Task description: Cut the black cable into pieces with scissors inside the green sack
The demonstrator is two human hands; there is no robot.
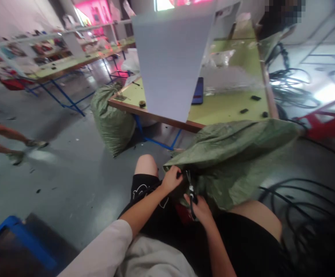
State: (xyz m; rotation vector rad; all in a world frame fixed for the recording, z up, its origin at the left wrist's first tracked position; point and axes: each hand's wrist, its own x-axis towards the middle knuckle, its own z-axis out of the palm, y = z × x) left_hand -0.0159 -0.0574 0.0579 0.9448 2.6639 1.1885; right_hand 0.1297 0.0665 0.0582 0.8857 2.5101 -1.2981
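My right hand [202,209] is wrapped round the black handles of a pair of scissors [191,190]. Their thin blades point away from me and look slightly apart. Just left of the blades, my left hand [171,181] is closed, with a small dark piece at its fingertips that is too blurred to name. Both hands are over my lap, at the mouth of a green woven sack [239,154]. The sack lies open between my knees, and its inside is mostly in shadow.
A yellow-green table [227,109] stands ahead, bearing a tall white panel [170,61], a blue box [197,91] and small black pieces. A full sack [111,115] leans by its left corner. Black cables [302,207] coil at right; a blue-framed stool [25,238] is at lower left.
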